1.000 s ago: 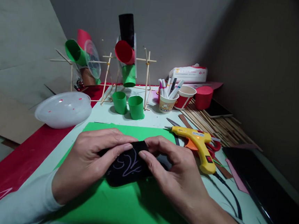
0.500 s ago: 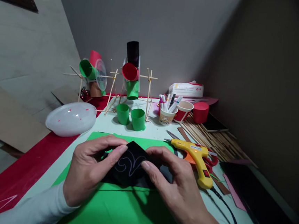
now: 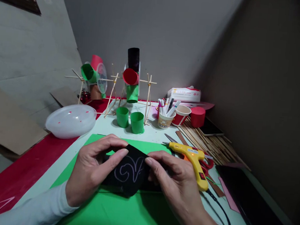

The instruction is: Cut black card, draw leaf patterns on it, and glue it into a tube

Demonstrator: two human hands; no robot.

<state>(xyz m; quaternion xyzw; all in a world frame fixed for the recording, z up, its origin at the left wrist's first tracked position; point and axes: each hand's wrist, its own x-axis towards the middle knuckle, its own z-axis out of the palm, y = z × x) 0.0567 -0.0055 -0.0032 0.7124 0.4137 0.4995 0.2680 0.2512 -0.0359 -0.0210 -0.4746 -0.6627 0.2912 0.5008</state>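
Both my hands hold one piece of black paper with a pale curly drawing on it, curved over a green sheet. My left hand pinches its left side between thumb and fingers. My right hand grips its right side, with the fingertips on the top edge. The paper is lifted slightly above the green sheet.
A yellow glue gun lies just right of my right hand, over red-handled scissors. Two green paper cups, a stick frame with cups, a marker cup, bamboo sticks and a clear plastic dome stand behind.
The view tilted upward, so the table things sit lower. My hands turned and curled the black paper, so the drawing now faces me more squarely.
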